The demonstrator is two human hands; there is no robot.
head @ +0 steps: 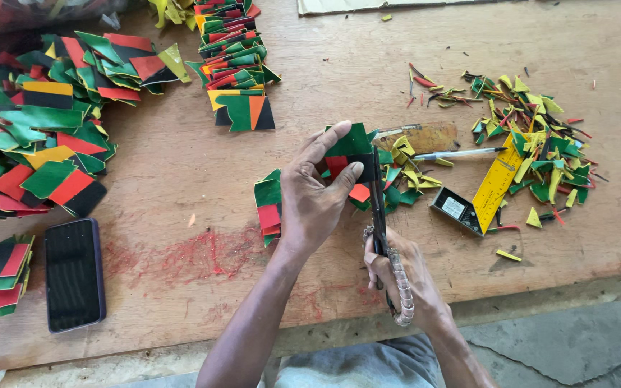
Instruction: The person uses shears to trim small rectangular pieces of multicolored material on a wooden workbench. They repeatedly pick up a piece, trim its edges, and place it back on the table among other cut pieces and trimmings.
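Here, seen from above, the left hand [315,194] pinches a small stack of cut pieces [348,154], green on top with red and black showing beneath, between thumb and fingers above the middle of a worn wooden table [181,165]. The right hand [404,276] is closed around the handles of a pair of scissors [379,215], one handle wrapped in clear tubing. The scissors' long axis runs nearly straight away from the person, blades pointing toward the far edge of the table and meeting the right edge of the held stack.

Just left of the left hand lies a short stack of green and red pieces [268,205]. To the right sit a yellow square ruler [494,187] with a dark head, a pen [461,153], and a heap of green, yellow and red offcuts [540,154]. Farther left are large piles of finished pieces [37,136], a row of stacked pieces [233,61] near the far edge, a dark phone [74,273] lying flat, and a small stack [6,274] just beside it.
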